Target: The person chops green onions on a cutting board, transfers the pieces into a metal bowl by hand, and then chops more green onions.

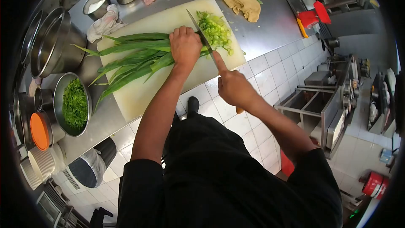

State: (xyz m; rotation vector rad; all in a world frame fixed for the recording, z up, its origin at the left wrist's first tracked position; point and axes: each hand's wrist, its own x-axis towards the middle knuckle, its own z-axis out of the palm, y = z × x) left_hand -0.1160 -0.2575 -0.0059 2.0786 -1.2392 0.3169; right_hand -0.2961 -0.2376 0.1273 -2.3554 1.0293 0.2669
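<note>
Long green onions [135, 55] lie across a white cutting board [164, 90] on the steel counter. My left hand [184, 46] presses on them near their cut end, its fingers curled and closed. My right hand [236, 86] is wrapped round the handle of a knife [205, 40], with the index finger stretched along the back of the blade. The blade stands right beside my left hand, at the end of the green onions. On its other side is a heap of chopped green onion [215, 29].
At the left, a steel bowl [87, 118] of chopped greens stands near large pots and an orange lid [39, 131]. White and pink cloths and small metal containers sit behind the board. A tan cloth [243, 5] lies right of it. The counter's near edge runs below.
</note>
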